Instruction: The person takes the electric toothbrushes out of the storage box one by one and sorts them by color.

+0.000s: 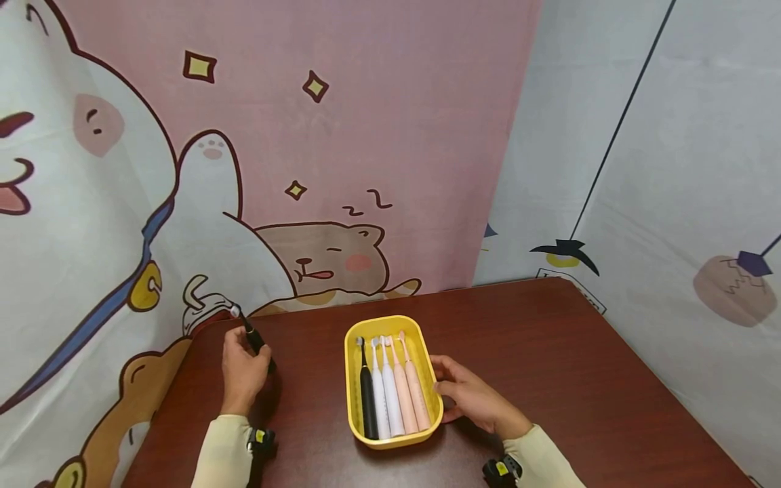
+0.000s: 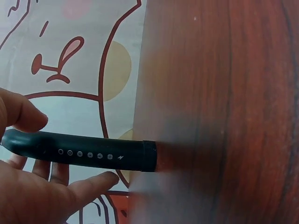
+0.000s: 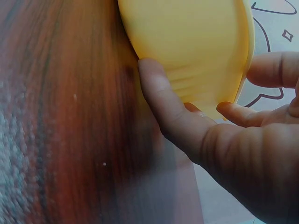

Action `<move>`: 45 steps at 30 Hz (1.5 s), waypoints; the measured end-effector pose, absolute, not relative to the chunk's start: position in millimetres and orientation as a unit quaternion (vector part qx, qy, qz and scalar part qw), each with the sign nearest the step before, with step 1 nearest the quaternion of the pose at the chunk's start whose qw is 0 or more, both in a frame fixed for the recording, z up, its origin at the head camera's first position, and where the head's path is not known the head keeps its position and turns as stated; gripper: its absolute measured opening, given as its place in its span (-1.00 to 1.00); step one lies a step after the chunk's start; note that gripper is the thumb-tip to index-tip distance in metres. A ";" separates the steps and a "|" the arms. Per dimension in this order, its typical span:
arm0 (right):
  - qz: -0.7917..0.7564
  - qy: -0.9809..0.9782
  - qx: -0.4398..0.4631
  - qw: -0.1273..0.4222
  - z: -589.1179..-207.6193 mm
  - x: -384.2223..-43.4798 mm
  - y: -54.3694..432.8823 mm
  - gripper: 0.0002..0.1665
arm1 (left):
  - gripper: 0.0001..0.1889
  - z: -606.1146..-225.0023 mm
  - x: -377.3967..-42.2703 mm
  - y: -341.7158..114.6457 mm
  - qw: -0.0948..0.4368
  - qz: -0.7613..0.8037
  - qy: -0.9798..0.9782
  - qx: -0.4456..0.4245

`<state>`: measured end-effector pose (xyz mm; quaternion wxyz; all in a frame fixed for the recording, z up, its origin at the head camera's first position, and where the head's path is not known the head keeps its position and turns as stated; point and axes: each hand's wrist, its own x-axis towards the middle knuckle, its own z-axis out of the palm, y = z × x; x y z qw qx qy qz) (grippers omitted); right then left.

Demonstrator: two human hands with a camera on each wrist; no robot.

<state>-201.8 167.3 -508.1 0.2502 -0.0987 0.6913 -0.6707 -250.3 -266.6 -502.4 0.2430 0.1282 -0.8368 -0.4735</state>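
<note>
My left hand (image 1: 243, 374) pinches a black electric toothbrush (image 1: 253, 337) over the table's left side. Its brush head points up and away. In the left wrist view, small marks run along the toothbrush handle (image 2: 88, 154), between thumb and fingers; the brush head is out of view there. My right hand (image 1: 478, 401) grips the right side of a yellow tray (image 1: 350, 386), with its fingers spread over the outer wall (image 3: 191, 37) in the right wrist view. Inside lie a black toothbrush (image 1: 368, 403), two white toothbrushes (image 1: 379, 400) and two pink toothbrushes (image 1: 416, 396), side by side.
A dark red-brown wooden table (image 1: 518, 325) lies under everything. Behind it and along its sides hangs a cloth (image 1: 396, 135) printed with cartoon animals and lamps. Each wrist wears a strapped device, such as the black one (image 1: 261, 440) on the left.
</note>
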 end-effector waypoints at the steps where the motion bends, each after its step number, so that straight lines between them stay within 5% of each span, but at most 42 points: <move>1: -0.671 0.691 -0.099 0.250 -508.8 -201.8 167.4 -0.31 | -0.46 -501.6 -249.5 -266.2 0.244 -0.472 -0.837 0.131; 15: -0.674 0.691 -0.102 0.241 -510.5 -202.8 172.8 -0.31 | -0.30 -480.7 -209.7 -246.7 0.247 -0.460 -0.841 0.141; 29: -0.674 0.694 -0.099 0.232 -511.1 -200.6 175.3 -0.31 | -0.23 -446.2 -179.8 -203.6 0.263 -0.429 -0.863 0.057; 45: -0.677 0.691 -0.107 0.229 -512.6 -199.9 168.0 -0.31 | -0.41 -426.4 -176.3 -128.1 0.162 -0.357 -0.916 -0.085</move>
